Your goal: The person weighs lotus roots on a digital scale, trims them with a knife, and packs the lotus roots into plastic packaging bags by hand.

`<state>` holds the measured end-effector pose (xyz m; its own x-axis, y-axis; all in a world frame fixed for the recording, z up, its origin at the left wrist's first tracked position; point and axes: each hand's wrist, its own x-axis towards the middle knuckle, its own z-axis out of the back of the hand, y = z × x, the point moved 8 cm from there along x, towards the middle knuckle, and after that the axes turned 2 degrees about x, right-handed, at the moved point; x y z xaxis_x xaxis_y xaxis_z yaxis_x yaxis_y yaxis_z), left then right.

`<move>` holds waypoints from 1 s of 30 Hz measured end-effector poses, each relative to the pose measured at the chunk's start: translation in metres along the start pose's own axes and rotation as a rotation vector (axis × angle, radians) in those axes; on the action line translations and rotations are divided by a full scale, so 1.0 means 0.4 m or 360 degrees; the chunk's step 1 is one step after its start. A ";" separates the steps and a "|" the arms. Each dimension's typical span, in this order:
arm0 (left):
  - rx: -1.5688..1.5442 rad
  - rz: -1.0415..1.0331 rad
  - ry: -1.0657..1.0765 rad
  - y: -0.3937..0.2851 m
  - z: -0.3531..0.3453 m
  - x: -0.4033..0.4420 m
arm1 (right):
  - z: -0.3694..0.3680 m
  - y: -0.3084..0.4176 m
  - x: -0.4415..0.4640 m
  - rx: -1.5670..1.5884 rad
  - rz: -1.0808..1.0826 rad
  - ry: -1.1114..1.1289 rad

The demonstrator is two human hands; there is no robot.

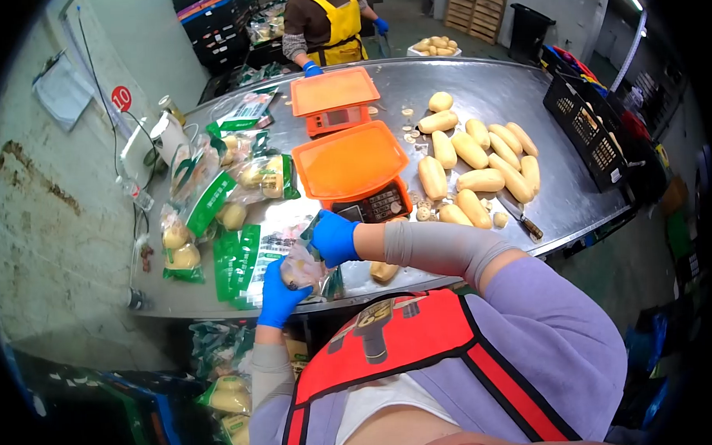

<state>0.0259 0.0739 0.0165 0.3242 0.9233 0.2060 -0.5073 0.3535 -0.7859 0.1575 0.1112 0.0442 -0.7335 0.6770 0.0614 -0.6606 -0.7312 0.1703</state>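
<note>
Near the front edge of the steel table (524,83), I've got one clear plastic bag (301,270) between both hands: left hand (282,294) clamped on its lower left side, right hand (337,237) curled tight on its upper right. By my read, partly done: several filled bags (264,177) lie to the left; loose pale roots (469,151) remain unbagged past the orange scale (346,156). Bag looks crumpled, see-through, whitish; can't tell its contents.
</note>
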 end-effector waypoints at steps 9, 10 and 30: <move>-0.0586 0.0272 -0.0240 -0.001 0.076 0.011 | 0.264 0.139 0.001 -0.0254 0.0334 -0.0664; -0.0777 0.0273 -0.0368 0.029 0.084 0.016 | 0.275 0.146 0.010 -0.0250 0.0340 -0.0656; -0.1387 0.0072 -0.0354 -0.083 0.170 0.124 | 0.214 -0.012 0.087 0.2814 -0.0108 -0.0720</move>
<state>0.0047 0.1181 0.0924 0.1109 0.9733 0.2011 0.2987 0.1603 -0.9408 0.1489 0.1456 0.1296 -0.4223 0.8862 0.1906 0.4621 0.0296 0.8863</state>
